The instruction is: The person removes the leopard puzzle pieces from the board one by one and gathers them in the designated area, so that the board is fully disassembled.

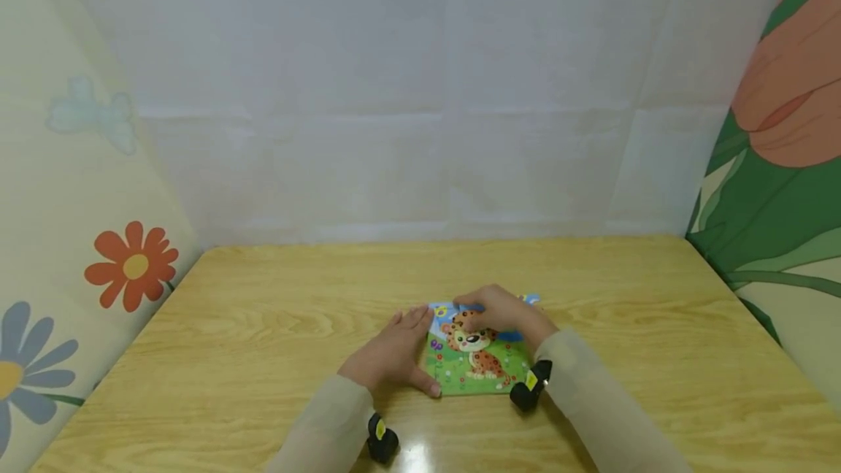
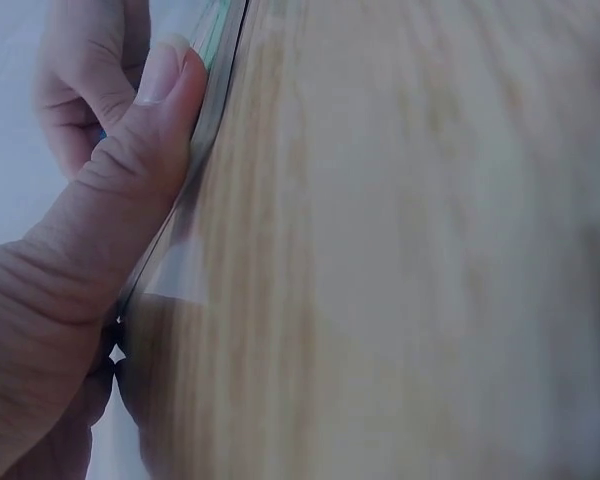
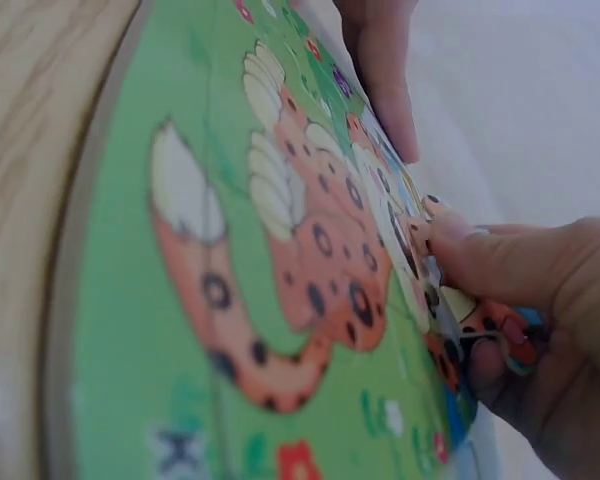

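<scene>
Your right hand [image 1: 504, 312] pinches a spotted piece [image 3: 493, 317] at the upper part of the leopard puzzle [image 1: 453, 377]; your left hand [image 1: 392, 352] spreads along its left edge, thumb at the near corner. The puzzle lies on the table [image 1: 263, 327].

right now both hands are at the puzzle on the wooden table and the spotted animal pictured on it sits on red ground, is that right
Not quite: the spotted animal sits on green ground, not red, as the head view shows. The left hand and right hand are indeed at the puzzle on the wooden table.
</scene>
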Available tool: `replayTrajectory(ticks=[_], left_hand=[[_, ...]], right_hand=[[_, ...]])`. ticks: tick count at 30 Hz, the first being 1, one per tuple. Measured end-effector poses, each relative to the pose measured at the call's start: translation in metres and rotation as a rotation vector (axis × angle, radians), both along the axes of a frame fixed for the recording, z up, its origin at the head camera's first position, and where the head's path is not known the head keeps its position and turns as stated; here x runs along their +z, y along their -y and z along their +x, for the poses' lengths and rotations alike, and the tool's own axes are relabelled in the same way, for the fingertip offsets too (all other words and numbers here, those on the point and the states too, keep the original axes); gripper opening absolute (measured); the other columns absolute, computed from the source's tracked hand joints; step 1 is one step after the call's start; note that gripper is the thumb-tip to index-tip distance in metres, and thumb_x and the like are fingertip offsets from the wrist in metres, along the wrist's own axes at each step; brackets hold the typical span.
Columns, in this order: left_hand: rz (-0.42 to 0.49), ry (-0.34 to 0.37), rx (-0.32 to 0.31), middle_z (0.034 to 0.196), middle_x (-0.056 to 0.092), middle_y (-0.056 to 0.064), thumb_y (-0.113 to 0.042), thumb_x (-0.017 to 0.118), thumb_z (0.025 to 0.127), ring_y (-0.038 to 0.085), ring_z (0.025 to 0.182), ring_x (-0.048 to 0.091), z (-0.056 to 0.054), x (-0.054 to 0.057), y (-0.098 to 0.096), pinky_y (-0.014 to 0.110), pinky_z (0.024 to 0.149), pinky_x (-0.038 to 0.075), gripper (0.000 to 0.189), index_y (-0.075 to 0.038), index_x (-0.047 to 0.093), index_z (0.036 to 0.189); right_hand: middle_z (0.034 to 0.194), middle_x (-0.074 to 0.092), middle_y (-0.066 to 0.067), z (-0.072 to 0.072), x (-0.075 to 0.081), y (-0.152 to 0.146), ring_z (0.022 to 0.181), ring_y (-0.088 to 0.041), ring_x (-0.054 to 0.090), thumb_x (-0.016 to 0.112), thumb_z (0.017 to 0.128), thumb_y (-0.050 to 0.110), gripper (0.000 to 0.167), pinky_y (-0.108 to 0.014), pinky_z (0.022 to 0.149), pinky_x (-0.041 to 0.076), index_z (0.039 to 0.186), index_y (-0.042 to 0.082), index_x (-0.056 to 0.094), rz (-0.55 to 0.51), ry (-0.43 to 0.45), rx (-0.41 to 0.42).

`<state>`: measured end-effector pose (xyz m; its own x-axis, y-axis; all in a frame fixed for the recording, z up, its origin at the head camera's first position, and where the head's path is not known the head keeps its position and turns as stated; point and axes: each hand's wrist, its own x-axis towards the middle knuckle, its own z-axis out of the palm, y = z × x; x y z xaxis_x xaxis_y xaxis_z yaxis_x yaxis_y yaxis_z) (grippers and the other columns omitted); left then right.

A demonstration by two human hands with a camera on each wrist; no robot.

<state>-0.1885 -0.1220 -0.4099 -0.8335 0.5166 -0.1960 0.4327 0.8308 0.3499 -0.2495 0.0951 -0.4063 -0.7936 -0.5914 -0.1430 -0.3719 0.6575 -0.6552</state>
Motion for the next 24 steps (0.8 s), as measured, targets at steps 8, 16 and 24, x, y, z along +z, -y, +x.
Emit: replayTrajectory(ticks=[8,16,24], left_hand=[[0.001,0.001,-0.001,0.154,0.013,0.016,-0.063,0.075,0.051,0.029,0.142,0.011,-0.001,-0.001,-0.001,0.044,0.116,0.005,0.129,0.002,0.017,0.146],[0.007,-0.008,-0.005,0.153,0.014,0.018,-0.061,0.077,0.052,0.031,0.142,0.012,-0.003,0.000,0.000,0.045,0.116,0.006,0.128,0.003,0.018,0.146],[0.003,-0.011,-0.005,0.153,0.014,0.018,-0.061,0.077,0.052,0.031,0.142,0.012,-0.005,0.000,0.002,0.046,0.116,0.006,0.128,0.003,0.018,0.145]], right_hand=[[0.112,0.066,-0.008,0.000,-0.006,-0.013,0.104,-0.025,0.059,0.062,0.089,0.022,0.030,-0.042,0.091,0.048,0.116,0.011,0.065,-0.098,0.017,-0.106],[0.077,0.059,0.001,-0.003,0.002,-0.030,0.067,-0.012,0.048,0.065,0.086,0.019,0.009,-0.026,0.061,0.042,0.087,0.010,0.065,-0.090,0.028,-0.133],[0.074,0.055,0.000,-0.005,0.009,-0.050,0.060,-0.015,0.047,0.064,0.087,0.020,0.010,-0.026,0.053,0.043,0.086,0.010,0.063,-0.098,0.070,-0.162]])
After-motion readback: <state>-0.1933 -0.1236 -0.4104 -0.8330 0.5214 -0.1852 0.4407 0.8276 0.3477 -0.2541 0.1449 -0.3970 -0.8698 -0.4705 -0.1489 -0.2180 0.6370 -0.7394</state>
